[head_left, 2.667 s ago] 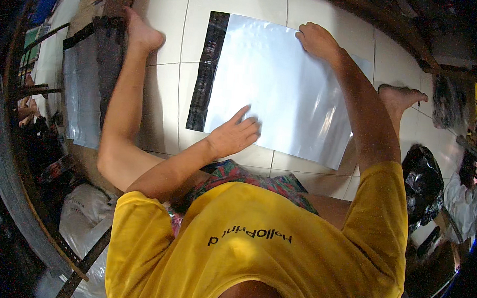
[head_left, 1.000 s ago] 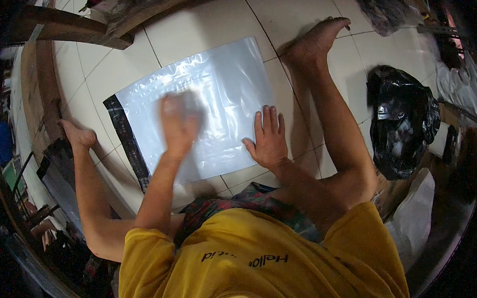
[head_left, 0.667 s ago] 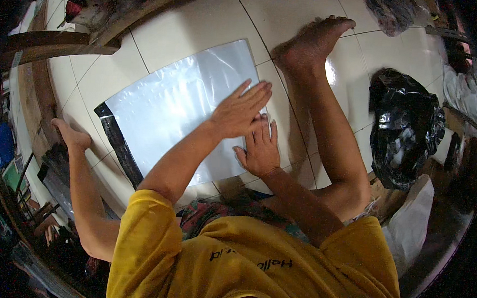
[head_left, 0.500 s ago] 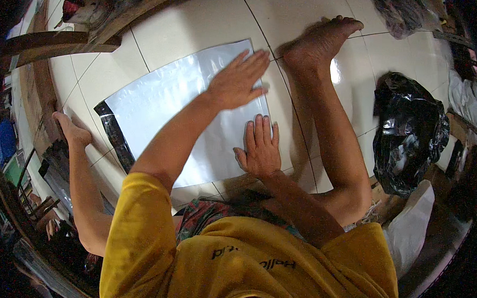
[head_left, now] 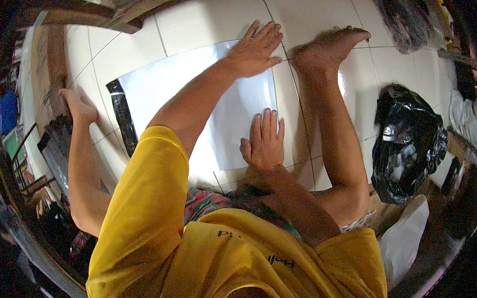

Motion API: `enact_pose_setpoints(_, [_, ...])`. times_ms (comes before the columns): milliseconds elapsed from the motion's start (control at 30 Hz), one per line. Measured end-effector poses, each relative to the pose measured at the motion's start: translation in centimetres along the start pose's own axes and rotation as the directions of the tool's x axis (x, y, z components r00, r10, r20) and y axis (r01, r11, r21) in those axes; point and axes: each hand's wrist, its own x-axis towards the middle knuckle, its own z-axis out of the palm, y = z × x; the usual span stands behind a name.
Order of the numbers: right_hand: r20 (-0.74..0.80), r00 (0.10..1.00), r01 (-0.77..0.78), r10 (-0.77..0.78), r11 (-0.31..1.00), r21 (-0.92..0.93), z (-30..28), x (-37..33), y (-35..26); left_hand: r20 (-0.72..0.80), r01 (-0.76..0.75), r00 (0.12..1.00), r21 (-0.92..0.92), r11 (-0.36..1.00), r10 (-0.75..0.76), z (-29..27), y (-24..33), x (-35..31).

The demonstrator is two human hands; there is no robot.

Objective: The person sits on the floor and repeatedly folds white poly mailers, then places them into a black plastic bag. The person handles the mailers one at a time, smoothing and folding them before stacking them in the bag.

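Observation:
A flat white plastic mailing bag (head_left: 171, 86) with a black strip along its left end lies on the tiled floor between my legs. My left hand (head_left: 255, 50) rests palm down over the bag's far right corner, with fingers spread past its edge. Nearer to me, my right hand (head_left: 266, 142) lies flat at the near right part of the bag, its fingers pointing away and the thumb apart. Neither hand holds anything. The left forearm crosses above the bag and hides part of its middle.
A crumpled black plastic bag (head_left: 408, 144) sits on the right beyond my leg, with a white sack (head_left: 406, 239) nearer. Dark plastic (head_left: 407, 23) lies at the far right. Wooden beams (head_left: 78, 14) stand at the far left. My bare feet flank the mailing bag.
My left hand has slid away from me and slightly right, to the mailing bag's far corner. The right hand has shifted only slightly. The whole view has tilted a little.

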Motion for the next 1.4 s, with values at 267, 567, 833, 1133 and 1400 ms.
enact_pose_setpoints(267, [0.037, 0.999, -0.006, 0.01, 0.993, -0.116, 1.0, 0.1, 0.7, 0.101, 0.276, 0.96, -0.491, 0.826, -0.262, -0.6, 16.5, -18.5])
enact_pose_setpoints(567, [0.053, 0.998, -0.015, 0.023, 0.989, -0.149, 0.2, 0.0, -0.1, 0.127, 0.741, 0.672, -0.124, 0.66, -0.73, -0.7, 11.0, -29.6])
enact_pose_setpoints(833, [0.009, 0.999, -0.03, 0.032, 0.985, -0.17, 0.3, 0.4, -0.2, 0.028, 0.85, 0.524, -0.08, 0.521, -0.851, -1.1, 7.3, -34.8])
enact_pose_setpoints(1133, [-0.2, 0.926, 0.273, -0.32, 0.934, -0.23, -3.4, 15.9, 1.8, 0.032, 0.853, 0.515, -0.112, 0.509, -0.856, -1.6, 7.4, -34.4])
enact_pose_setpoints(1400, [-0.04, 0.956, 0.268, -0.29, 0.923, -0.277, -1.4, 19.0, 4.0, -0.019, 0.853, 0.503, -0.15, 0.5, -0.864, -1.5, 7.5, -34.6])
